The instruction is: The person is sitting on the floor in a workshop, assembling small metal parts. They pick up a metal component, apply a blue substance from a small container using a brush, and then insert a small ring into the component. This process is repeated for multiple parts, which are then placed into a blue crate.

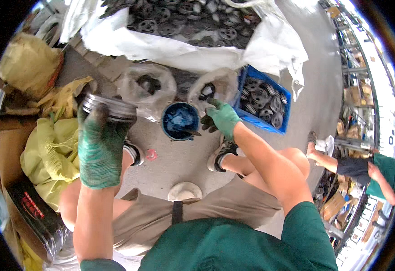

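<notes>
My left hand (pixel 100 149), in a green knitted glove with dark fingers, is closed around a grooved metal pulley (pixel 109 107), raised and seen nearly edge-on. My right hand (pixel 223 118), in a similar glove, is over the floor with fingers apart and nothing visible in them. Just left of its fingertips stands a small bucket (pixel 163 128) of dark blue, grease-like stuff, with a stick or brush handle (pixel 192 132) at its rim. Behind it are two clear plastic bags: the left bag (pixel 165 77) and the right bag (pixel 226 81), each holding dark parts I cannot make out.
A blue crate (pixel 264 125) of pulleys stands right of the bags. Behind lies a large white sack (pixel 269 49) full of dark pulleys. Yellow sacks (pixel 52 149) and a cardboard box (pixel 14 144) are at my left. Another person (pixel 383 174) is by shelving (pixel 360 90) on the right.
</notes>
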{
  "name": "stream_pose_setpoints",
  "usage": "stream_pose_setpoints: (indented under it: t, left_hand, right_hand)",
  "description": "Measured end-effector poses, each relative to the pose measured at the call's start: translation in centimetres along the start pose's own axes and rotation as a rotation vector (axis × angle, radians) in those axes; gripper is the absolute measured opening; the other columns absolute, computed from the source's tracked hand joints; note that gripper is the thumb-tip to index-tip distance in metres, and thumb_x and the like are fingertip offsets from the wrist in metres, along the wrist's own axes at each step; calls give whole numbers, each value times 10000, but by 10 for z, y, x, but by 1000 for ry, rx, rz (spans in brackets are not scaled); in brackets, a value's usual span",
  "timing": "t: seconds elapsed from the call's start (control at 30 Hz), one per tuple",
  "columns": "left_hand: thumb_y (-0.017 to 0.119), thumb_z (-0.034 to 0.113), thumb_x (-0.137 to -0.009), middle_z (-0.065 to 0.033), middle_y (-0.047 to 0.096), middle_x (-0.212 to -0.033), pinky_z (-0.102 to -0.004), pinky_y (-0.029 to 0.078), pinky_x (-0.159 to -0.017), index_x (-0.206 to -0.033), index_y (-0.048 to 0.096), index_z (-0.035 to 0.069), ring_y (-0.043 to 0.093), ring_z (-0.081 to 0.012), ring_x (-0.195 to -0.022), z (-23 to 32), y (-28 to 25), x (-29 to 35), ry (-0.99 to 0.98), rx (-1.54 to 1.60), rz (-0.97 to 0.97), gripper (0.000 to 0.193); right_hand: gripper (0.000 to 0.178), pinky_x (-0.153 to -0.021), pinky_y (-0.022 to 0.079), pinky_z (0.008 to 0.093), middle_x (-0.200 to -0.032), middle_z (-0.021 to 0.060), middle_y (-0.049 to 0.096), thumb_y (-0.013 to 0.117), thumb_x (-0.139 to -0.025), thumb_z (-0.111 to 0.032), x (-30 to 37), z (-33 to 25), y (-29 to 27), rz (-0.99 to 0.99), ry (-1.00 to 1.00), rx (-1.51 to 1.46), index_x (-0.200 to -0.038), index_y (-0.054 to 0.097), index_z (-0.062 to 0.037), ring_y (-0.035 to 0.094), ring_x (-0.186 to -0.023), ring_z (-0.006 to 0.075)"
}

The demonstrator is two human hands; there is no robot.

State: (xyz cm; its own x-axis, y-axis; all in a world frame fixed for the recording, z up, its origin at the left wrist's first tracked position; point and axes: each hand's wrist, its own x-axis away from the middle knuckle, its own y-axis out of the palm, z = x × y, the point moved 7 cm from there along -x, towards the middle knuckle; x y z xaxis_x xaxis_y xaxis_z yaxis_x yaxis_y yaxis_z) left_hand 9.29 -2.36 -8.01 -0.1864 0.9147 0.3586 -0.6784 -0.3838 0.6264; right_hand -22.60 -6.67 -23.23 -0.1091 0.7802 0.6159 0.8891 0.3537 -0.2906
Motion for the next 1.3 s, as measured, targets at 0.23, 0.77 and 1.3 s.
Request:
stream_pose_setpoints:
  t: [0.23,0.77,1.3]
  left_hand:
    - [547,145,-1035,-194,646,-1269,-445,579,-1003,-1276,604,-37,658,-294,-1132,112,-4,0,419,-39,-87,308]
    - [544,19,-963,-293,599,-1353,-489,568,-1032,-1354,486,-149,639,-380,-1204,146,-8,1,562,-774,110,429]
    - [575,483,-967,-179,637,-1258,-505,599,-901,-1367,547,101,642,-341,-1158,88,6,-8,79,44,-85,554]
  right_hand:
    - [365,-953,526,461,-1151,245,697,620,-930,-257,-11,-106,69,-25,-454,651,-1232,705,-71,678,-1068,395]
    - [289,-866,585,468,-1159,198,730,529,-940,-127,-180,-107,145,202,-191,940,-1057,788,-73,721,-1034,366]
    - [405,-746,570,372,-943,159,750,690,-936,-356,-110,-140,60,-47,-177,203,-1142,708,-8,733,-816,245]
